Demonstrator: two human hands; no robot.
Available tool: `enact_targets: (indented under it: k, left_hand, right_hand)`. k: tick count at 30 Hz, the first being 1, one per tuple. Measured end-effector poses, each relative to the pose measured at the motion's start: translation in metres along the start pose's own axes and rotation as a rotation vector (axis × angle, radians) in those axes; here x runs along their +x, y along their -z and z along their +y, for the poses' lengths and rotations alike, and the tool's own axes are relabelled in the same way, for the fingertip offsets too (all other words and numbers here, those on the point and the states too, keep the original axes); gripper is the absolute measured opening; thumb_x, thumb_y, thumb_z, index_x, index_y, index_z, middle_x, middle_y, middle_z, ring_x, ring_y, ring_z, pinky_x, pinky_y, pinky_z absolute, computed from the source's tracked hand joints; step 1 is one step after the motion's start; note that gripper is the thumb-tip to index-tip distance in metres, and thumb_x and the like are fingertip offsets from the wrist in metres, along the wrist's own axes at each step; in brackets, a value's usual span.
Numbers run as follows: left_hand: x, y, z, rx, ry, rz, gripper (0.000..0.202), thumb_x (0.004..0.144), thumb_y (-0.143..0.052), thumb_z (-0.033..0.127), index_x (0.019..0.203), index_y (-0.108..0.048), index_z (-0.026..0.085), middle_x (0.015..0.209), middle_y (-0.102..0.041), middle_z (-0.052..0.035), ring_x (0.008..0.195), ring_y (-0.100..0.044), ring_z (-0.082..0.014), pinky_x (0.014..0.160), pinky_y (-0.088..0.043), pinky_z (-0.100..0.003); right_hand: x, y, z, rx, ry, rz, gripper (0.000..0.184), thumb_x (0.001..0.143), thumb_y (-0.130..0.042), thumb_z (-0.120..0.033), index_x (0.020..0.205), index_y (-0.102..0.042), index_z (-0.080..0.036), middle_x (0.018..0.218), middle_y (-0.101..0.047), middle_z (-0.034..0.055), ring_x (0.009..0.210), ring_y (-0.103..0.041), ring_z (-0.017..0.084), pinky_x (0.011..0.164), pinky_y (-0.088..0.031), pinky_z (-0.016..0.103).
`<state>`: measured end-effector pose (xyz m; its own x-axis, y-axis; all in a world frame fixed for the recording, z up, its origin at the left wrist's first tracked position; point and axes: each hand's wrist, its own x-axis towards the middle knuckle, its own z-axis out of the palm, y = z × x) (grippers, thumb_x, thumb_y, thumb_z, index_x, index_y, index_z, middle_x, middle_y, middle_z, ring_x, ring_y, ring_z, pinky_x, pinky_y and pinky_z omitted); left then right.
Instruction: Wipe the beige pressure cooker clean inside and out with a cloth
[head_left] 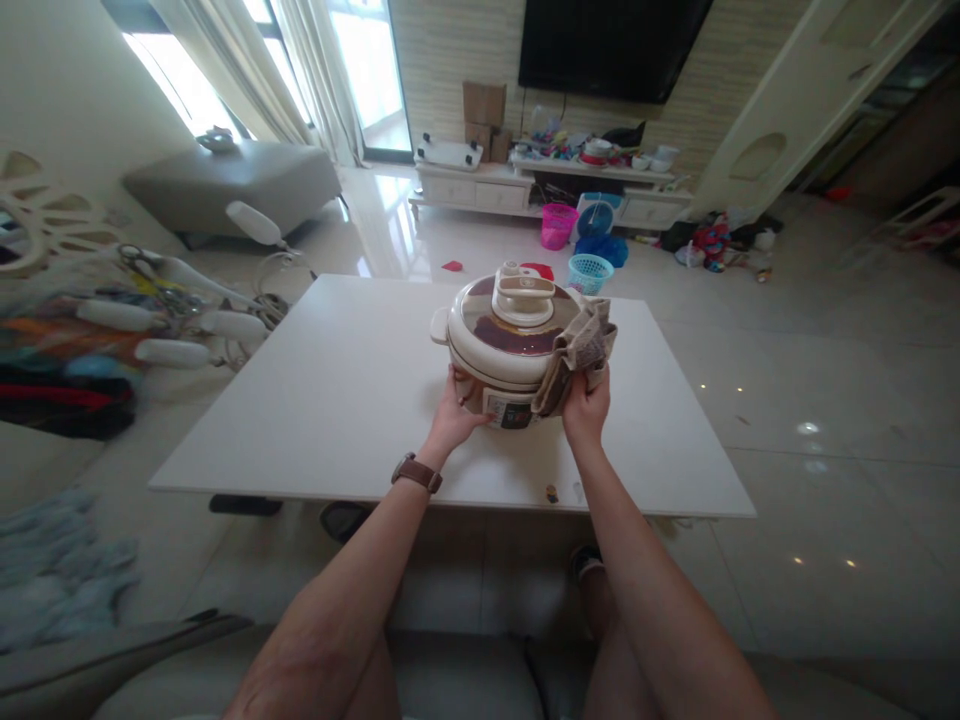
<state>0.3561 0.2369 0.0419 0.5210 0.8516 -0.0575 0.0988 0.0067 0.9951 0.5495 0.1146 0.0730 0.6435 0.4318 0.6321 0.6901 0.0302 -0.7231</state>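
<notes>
Left hand [452, 418]: grip clamped on lower side of round cream-and-brown electric cooker [495, 366]. Right hand [587, 408] at opposite side, partly under brown-and-beige patterned cloth bundle [589, 345]; cannot tell how closed. Cooker over white rectangular tabletop [337, 400], lifted or resting unclear. Seemingly done: cream-rimmed lid [514, 337] on, hands placed. Not yet: letting go.

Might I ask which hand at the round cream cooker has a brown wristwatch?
The left hand: the brown wristwatch encircles its wrist; the right hand has none.
</notes>
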Motion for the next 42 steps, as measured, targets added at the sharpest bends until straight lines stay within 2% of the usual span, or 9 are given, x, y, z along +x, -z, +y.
enact_targets:
  k: [5, 12, 19, 23, 27, 32, 36, 38, 42]
  left_hand:
    - [-0.005, 0.006, 0.003, 0.010, 0.003, -0.049, 0.133, 0.058, -0.087, 0.008, 0.165, -0.008, 0.021, 0.164, -0.035, -0.0196, 0.152, -0.036, -0.0348, 0.119, -0.043, -0.047]
    - [-0.007, 0.017, 0.006, 0.012, -0.015, -0.082, 0.117, 0.059, -0.081, 0.003, 0.161, -0.026, 0.020, 0.163, -0.037, -0.0210, 0.152, -0.036, -0.0352, 0.119, -0.041, -0.053]
    - [-0.009, 0.024, 0.013, -0.048, -0.044, -0.068, 0.105, 0.059, -0.081, 0.005, 0.153, -0.038, 0.019, 0.156, -0.045, -0.0208, 0.148, -0.040, -0.0350, 0.118, -0.041, -0.053]
    - [-0.010, 0.033, 0.022, -0.022, 0.045, 0.003, 0.096, 0.064, -0.077, 0.007, 0.151, -0.040, 0.021, 0.156, -0.045, -0.0219, 0.136, -0.055, -0.0358, 0.112, -0.046, -0.052]
    - [-0.005, 0.048, 0.028, 0.019, 0.135, 0.192, 0.076, 0.074, -0.070, 0.017, 0.145, -0.043, 0.021, 0.149, -0.052, -0.0209, 0.121, -0.063, -0.0334, 0.103, -0.051, -0.052]
    - [-0.006, 0.058, 0.036, -0.091, 0.196, 0.279, 0.057, 0.079, -0.063, 0.024, 0.133, -0.048, 0.022, 0.139, -0.059, -0.0168, 0.114, -0.064, -0.0280, 0.089, -0.055, -0.044]
    - [-0.012, 0.056, 0.048, -0.154, 0.212, 0.252, 0.052, 0.079, -0.061, 0.025, 0.130, -0.047, 0.022, 0.136, -0.059, -0.0161, 0.104, -0.065, -0.0246, 0.076, -0.056, -0.036]
    - [-0.013, 0.054, 0.053, -0.164, 0.219, 0.245, 0.049, 0.080, -0.060, 0.024, 0.127, -0.047, 0.022, 0.134, -0.059, -0.0148, 0.105, -0.064, -0.0236, 0.072, -0.055, -0.033]
    - [-0.015, 0.050, 0.058, -0.184, 0.238, 0.217, 0.043, 0.081, -0.058, 0.024, 0.122, -0.046, 0.024, 0.129, -0.059, -0.0123, 0.103, -0.064, -0.0216, 0.067, -0.054, -0.028]
  right_hand:
    - [0.012, -0.004, -0.012, -0.079, -0.013, 0.082, 0.057, 0.101, -0.041, -0.044, 0.153, -0.043, -0.020, 0.151, -0.054, 0.0142, 0.147, -0.044, 0.029, 0.120, -0.035, 0.057]
    - [0.029, -0.009, -0.062, -0.427, 0.241, -0.310, 0.041, 0.095, -0.054, -0.034, 0.135, -0.061, -0.030, 0.147, -0.060, 0.0041, 0.149, -0.040, 0.031, 0.125, -0.015, 0.062]
    - [0.050, -0.015, -0.060, -0.429, 0.104, -0.155, 0.040, 0.094, -0.051, -0.037, 0.130, -0.064, -0.022, 0.138, -0.066, 0.0111, 0.139, -0.049, 0.033, 0.119, -0.031, 0.060]
    - [0.045, -0.025, -0.084, -0.492, 0.186, -0.315, 0.037, 0.095, -0.054, -0.038, 0.127, -0.066, -0.025, 0.142, -0.064, 0.0090, 0.140, -0.047, 0.038, 0.119, -0.023, 0.068]
    - [0.038, -0.024, -0.089, -0.501, 0.281, -0.421, 0.038, 0.095, -0.055, -0.035, 0.129, -0.065, -0.026, 0.147, -0.061, 0.0063, 0.146, -0.042, 0.034, 0.123, -0.019, 0.064]
    - [0.026, -0.013, -0.067, -0.431, 0.149, -0.159, 0.043, 0.098, -0.047, -0.039, 0.135, -0.060, -0.023, 0.145, -0.062, 0.0101, 0.149, -0.039, 0.032, 0.122, -0.022, 0.066]
    - [0.002, -0.007, -0.054, -0.420, 0.290, -0.288, 0.044, 0.095, -0.052, -0.039, 0.137, -0.060, -0.027, 0.151, -0.057, 0.0085, 0.155, -0.031, 0.032, 0.123, -0.013, 0.069]
    - [-0.008, -0.005, -0.045, -0.329, 0.286, -0.233, 0.045, 0.094, -0.053, -0.041, 0.136, -0.061, -0.025, 0.154, -0.054, 0.0093, 0.155, -0.031, 0.031, 0.124, -0.017, 0.066]
    - [-0.026, -0.008, -0.023, 0.008, -0.160, 0.206, 0.049, 0.095, -0.050, -0.047, 0.134, -0.060, -0.018, 0.146, -0.059, 0.0134, 0.141, -0.050, 0.027, 0.119, -0.036, 0.053]
